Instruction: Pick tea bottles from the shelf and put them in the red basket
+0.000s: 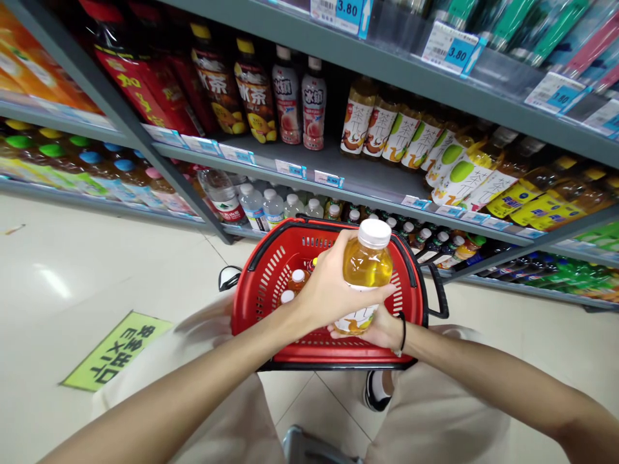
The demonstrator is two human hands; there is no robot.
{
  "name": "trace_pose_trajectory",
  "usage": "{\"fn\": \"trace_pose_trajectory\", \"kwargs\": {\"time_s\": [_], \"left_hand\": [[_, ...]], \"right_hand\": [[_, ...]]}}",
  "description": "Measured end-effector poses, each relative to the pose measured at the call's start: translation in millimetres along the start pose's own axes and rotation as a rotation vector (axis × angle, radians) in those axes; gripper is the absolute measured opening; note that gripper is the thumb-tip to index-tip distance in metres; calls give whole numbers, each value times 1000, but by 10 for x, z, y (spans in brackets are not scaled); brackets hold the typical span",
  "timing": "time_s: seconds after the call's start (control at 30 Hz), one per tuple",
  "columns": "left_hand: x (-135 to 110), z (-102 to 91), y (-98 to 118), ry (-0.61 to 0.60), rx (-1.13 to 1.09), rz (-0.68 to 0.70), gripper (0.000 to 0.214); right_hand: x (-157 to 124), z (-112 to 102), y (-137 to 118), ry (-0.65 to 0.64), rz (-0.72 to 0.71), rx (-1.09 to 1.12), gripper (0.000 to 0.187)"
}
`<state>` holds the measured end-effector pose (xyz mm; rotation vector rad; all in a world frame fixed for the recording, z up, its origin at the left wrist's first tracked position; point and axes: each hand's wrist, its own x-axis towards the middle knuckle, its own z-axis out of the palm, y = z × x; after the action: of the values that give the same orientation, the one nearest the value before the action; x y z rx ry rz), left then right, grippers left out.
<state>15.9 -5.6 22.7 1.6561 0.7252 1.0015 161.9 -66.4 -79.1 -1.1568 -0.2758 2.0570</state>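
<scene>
A bottle of yellow tea (368, 264) with a white cap and white label is held upright above a red shopping basket (261, 264). My left hand (325, 283) is wrapped round its side, thumb across the front. Under the bottle's base lies my right hand (380, 328), supporting it from below; its fingers are partly hidden behind the bottle. Inside the basket, at its left, several bottles show, among them a white-capped bottle (298, 278). The basket sits between my knees, with its black handle (438, 293) at the right.
Ahead stands a grey shelf (319, 158) of drinks: iced tea bottles (255, 93), white-labelled tea bottles (358, 119) and red bottles (140, 77). Water bottles (254, 206) line the lower shelf. A green exit sign (116, 351) is on the floor at the left.
</scene>
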Motion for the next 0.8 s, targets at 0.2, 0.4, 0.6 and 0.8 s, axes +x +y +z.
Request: {"fn": "trace_pose_trajectory", "kwargs": {"time_s": [0.2,0.4,0.6,0.8], "left_hand": [[21,0,6,56,50,-81,69],[36,-7,-7,45,42,-114,71],[42,-24,-29,47,34,-95,68],[40,-26,-13,45,38,-102,69]], "right_hand": [[95,-143,27,-89,77,54,76],[104,-164,22,-143,91,67,77],[84,-83,-11,-110,147,96,76],[83,-85,-10,-118,162,102,79]]}}
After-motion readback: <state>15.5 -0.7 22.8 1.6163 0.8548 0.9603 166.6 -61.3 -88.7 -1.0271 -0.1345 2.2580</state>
